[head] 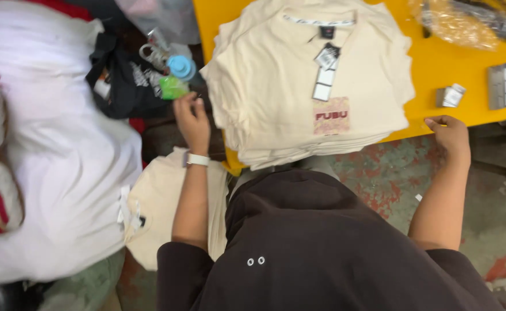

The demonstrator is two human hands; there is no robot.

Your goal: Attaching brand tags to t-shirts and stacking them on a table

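The left hand [192, 121] was observed raised beside the yellow table [472, 103], fingers curled loosely upward with nothing seen between them; whether a small item was pinched at the fingertips could not be told. A green packet [173, 87] lay just above the fingertips, close to touching, resting on a black bag [120, 86] with a light blue cap [181, 67] just beyond it. A white watch band [197, 159] was noted on the wrist.

The right hand [450, 135] was recorded at the near edge of the table, knuckles bent, fingertips on or just at the rim; nothing was seen held, and the underside was hidden.

The stack of cream shirts [276, 86] lay between the two hands, just to the right of the left hand and to the left of the right one, nearer the left. Its long axis ran away from the body, collar at the far end, with hang tags [325, 72] lying down the front. The stack overhung the table's near edge.

Further cream fabric [161, 201] lay below the left forearm, and a white garment [57, 161] well to its left. Small grey boxes [503, 84] sat on the table beyond the right hand. The floor [391, 178] was worn, with red patches.
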